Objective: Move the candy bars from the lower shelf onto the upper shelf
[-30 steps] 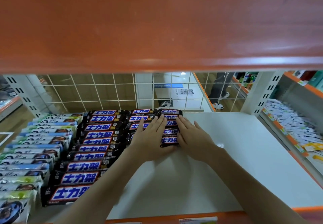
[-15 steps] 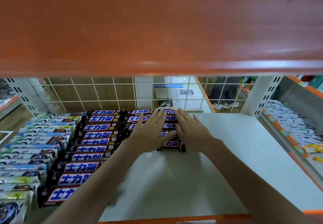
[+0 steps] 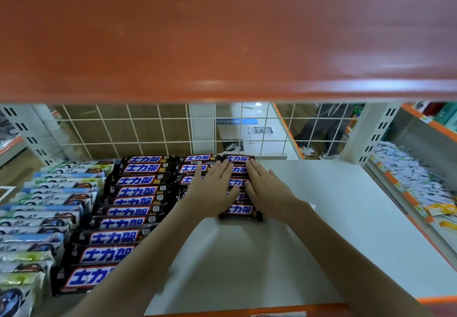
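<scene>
Brown-wrapped bars (image 3: 238,194) lay in rows far-left on the white shelf (image 3: 321,217); left hand (image 3: 212,189) and right hand (image 3: 268,189) pressed flat, fingers straight, on the right row. Remaining work couldn't be judged.

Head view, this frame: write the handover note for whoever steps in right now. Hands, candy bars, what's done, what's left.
Left hand: flat, fingers straight, resting on the dark candy bars.
Right hand: flat too, pressing the right side of the short right-hand column.
Neither hand grips anything.
Candy bars: three dark columns on the white shelf; the long left column runs to the front, the middle column is mostly under the left hand. Light-wrapped packs lie further left.
Done: bars lined up in columns.
Left: whether more bars remain elsewhere is not visible; the orange shelf above blocks the view.
</scene>
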